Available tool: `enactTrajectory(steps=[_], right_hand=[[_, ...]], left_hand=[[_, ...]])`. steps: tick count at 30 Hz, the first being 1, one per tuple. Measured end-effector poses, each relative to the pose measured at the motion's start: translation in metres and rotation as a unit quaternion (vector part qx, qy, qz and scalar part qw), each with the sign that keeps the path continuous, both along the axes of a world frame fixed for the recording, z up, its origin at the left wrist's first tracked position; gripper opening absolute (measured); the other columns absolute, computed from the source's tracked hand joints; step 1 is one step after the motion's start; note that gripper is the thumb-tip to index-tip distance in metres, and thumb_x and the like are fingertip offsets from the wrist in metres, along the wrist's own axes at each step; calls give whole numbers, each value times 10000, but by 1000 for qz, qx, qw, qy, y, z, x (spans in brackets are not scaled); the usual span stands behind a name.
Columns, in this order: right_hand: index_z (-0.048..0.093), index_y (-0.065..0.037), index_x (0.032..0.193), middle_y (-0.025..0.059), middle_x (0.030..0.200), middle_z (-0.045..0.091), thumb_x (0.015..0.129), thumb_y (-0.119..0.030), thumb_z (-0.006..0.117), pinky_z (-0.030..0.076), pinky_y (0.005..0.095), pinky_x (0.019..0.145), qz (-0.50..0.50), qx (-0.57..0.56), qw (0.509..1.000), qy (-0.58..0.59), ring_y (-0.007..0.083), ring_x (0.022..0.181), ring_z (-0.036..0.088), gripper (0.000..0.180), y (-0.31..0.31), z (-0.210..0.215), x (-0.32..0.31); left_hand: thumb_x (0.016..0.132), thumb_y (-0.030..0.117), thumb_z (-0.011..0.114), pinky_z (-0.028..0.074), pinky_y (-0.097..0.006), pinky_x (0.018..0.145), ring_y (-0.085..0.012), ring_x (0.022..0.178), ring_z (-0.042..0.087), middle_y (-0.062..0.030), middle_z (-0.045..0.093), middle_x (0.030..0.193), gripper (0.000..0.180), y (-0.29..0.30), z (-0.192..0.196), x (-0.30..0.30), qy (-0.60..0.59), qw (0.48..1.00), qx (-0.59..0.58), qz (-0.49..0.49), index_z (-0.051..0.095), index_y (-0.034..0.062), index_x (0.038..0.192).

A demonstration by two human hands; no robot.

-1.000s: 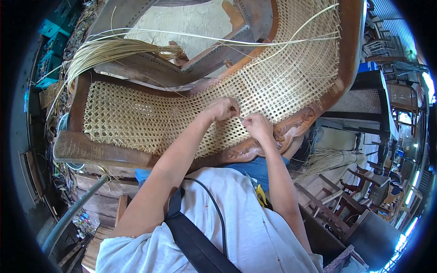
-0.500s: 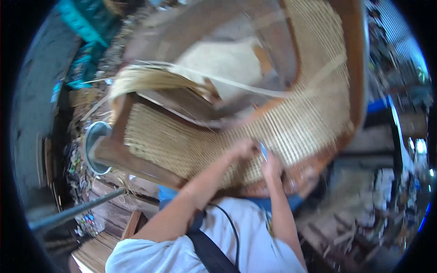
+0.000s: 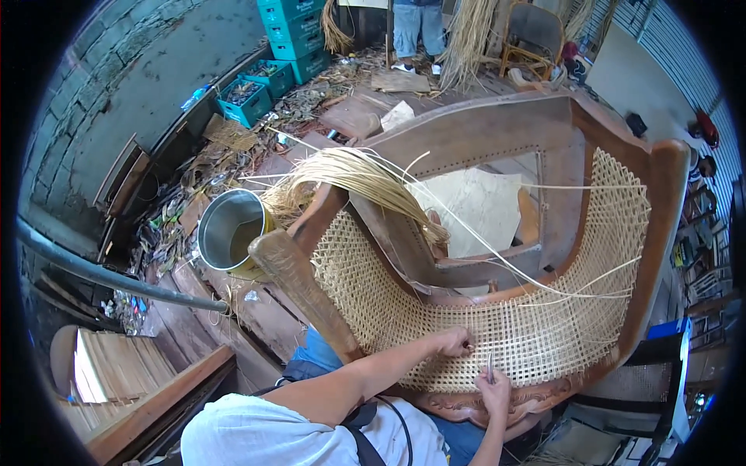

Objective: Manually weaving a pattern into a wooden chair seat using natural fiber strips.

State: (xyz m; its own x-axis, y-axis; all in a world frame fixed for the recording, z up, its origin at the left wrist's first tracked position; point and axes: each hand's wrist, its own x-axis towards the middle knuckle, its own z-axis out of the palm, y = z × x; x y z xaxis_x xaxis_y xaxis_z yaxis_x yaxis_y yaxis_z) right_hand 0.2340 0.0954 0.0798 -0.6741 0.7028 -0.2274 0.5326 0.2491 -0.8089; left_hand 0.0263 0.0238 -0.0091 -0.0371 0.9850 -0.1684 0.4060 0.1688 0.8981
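Note:
A carved wooden chair frame (image 3: 272, 260) with a curved back of woven cane (image 3: 536, 334) lies across my lap. My left hand (image 3: 451, 342) is closed in a pinch at the cane's surface; what its fingers hold is too small to make out. Just right of it, my right hand (image 3: 495, 386) grips a slim, pointed tool (image 3: 490, 362), its tip upward over the lower edge of the weave. Loose cane strands (image 3: 497, 252) cross the frame's opening and trail over the right side. A thick bundle of cane strips (image 3: 350, 175) hangs over the frame's left part.
A metal bucket (image 3: 233, 227) stands left of the chair. Teal crates (image 3: 247, 101) are stacked at the far wall, amid scraps on the floor. A metal pipe (image 3: 116, 272) runs along the left. Another person's legs (image 3: 417, 31) show at the back. A dark chair (image 3: 653, 380) stands at right.
My view has swung, showing more floor and wall beyond the chair. Relative to the weave, my hands have moved apart slightly, the right one sitting lower with the tool still in it.

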Motion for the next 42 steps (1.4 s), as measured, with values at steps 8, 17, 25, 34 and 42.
enactTrajectory(steps=[8, 17, 25, 34, 42], right_hand=[[544, 26, 933, 276, 928, 615, 931, -188, 512, 434, 551, 750, 136, 153, 964, -168, 479, 836, 584, 217, -5, -2, -49], [491, 9, 1036, 308, 902, 621, 968, -200, 454, 428, 562, 760, 98, 174, 923, -327, 496, 880, 585, 224, 2, 63, 12], [556, -4, 893, 110, 769, 591, 1002, -268, 456, 469, 367, 637, -23, 44, 998, -40, 221, 679, 569, 302, 5, 82, -9], [575, -32, 1124, 236, 947, 665, 938, -292, 550, 508, 482, 775, 14, 178, 947, -266, 371, 828, 673, 321, -3, 56, -9], [672, 10, 797, 232, 780, 681, 826, -85, 524, 530, 461, 750, 97, 244, 893, -366, 366, 782, 686, 178, -18, 44, -31]], left_hand=[[726, 134, 662, 538, -395, 692, -307, 757, 676, -142, 696, 808, 178, -7, -14, 1, -38, 997, 66, 32, 700, 52, 880], [742, 157, 652, 534, -384, 673, -290, 714, 653, -133, 690, 801, 153, -21, -15, 3, 1, 997, 69, 40, 690, 74, 865], [999, 245, 469, 453, -380, 962, -266, 1051, 590, -104, 611, 1175, 327, 14, 16, 47, -156, 954, 234, -103, 593, 57, 1237], [899, 337, 652, 521, -330, 805, -171, 893, 652, -93, 697, 959, 271, 19, 12, 1, -106, 993, -15, 40, 711, 105, 1026], [787, 235, 731, 531, -325, 716, -185, 753, 671, -102, 716, 827, 186, 15, -2, 9, -130, 987, -58, 78, 740, 74, 879]])
